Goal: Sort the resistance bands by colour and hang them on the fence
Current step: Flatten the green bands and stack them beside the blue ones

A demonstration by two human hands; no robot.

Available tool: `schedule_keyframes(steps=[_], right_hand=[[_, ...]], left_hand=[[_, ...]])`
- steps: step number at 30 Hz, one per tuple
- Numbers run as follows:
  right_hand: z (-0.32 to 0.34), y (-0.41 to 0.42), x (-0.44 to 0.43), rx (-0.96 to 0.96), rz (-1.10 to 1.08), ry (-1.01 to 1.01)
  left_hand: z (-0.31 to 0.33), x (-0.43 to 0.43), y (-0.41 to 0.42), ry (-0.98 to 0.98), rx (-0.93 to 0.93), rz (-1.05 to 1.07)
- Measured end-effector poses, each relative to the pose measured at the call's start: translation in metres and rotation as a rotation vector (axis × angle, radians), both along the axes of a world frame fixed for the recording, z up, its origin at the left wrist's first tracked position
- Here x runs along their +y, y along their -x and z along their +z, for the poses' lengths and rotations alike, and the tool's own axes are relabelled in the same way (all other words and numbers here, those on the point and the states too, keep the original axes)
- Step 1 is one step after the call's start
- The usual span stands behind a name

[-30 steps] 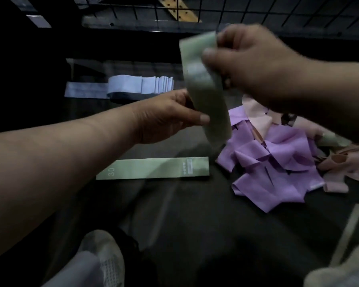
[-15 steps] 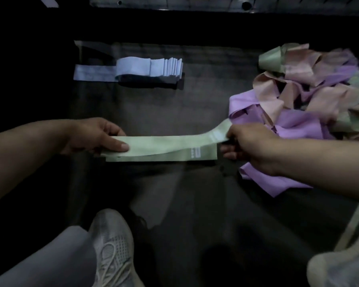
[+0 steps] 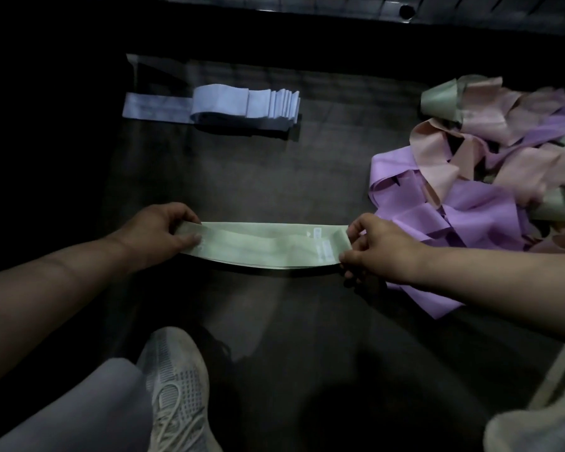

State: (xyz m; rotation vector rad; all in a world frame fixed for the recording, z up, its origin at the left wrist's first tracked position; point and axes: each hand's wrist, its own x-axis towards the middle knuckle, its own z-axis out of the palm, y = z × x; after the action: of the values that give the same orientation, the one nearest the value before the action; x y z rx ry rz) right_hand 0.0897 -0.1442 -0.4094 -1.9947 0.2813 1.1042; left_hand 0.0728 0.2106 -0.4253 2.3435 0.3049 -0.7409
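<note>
Green band [image 3: 268, 244] lies stretched at floor centre, seemingly atop 1 more green. Left hand [image 3: 159, 231], right hand [image 3: 379, 247]: fingers pinch its 2 ends. Square the ends, smooth flat, release together.

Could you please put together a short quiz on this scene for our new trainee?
1. True or false: the left hand and the right hand each hold one end of the green band.
2. Which colour lies folded in the neat stack on the far side? A pale blue; B purple; C peach.
3. Name the three colours in the loose pile on the right.
Key: 1 true; 2 A; 3 purple, peach, green.
</note>
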Motion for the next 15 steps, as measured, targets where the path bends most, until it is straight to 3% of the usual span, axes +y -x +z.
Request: schedule_keyframes(steps=[7,12,15], right_hand=[[0.001,-0.001,-0.003,-0.143,-0.004,-0.133],[-0.014,-0.003,-0.006,-0.154,0.126,0.026],[-0.014,-0.006,-0.005,-0.234,0.325,0.197]], left_hand=[[0.008,0.007,0.002,0.036,-0.094,0.077],[0.006,0.004,0.005,-0.085,-0.031,-0.030],[0.007,-0.002,0.006,-0.211,-0.023,-0.081]])
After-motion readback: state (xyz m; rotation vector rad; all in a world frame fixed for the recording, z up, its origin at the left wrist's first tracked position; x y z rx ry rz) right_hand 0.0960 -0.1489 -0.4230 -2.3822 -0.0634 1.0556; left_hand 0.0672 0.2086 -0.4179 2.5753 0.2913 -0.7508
